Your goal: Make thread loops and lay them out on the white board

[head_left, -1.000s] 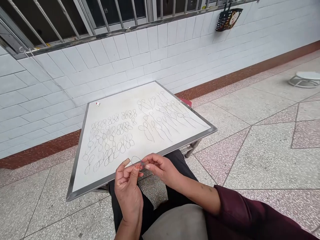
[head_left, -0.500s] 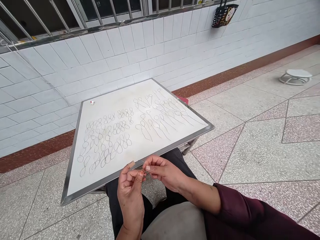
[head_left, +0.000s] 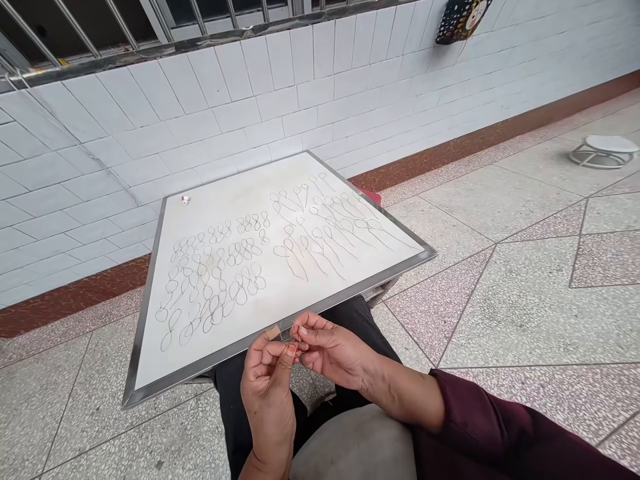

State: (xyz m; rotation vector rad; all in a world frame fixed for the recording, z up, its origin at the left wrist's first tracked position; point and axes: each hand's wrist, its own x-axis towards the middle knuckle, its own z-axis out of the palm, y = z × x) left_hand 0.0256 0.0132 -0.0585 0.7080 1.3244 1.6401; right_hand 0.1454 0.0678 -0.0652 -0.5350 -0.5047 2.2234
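Just in front of the table's near edge, my left hand (head_left: pixel 273 383) pinches a thin wire (head_left: pixel 281 333) between thumb and forefinger. My right hand (head_left: pixel 330 347) meets it fingertip to fingertip and also pinches the fine strand. A small loop of it shows above the fingers; most of its length is hidden or too thin to follow. A tan bandage (head_left: pixel 273 332) wraps one of my left fingers. On the white tabletop (head_left: pixel 240 180) lie figure-eight wire loops (head_left: pixel 220 293) in rows at the left. Single-looped wires with long tails (head_left: pixel 325 240) spread over the right side.
The table has a grey metal rim (head_left: pixel 400 267) and stands against a white tiled wall (head_left: pixel 250 87). A small red-and-white object (head_left: pixel 186 199) sits near its far left corner. A dark bag (head_left: pixel 460 23) hangs on the wall. A round stool (head_left: pixel 603 152) stands on the floor at right.
Both hands have shifted slightly right in the picture, still pinched together. A small loop of the wire now shows above the fingers. The view has tilted a little.
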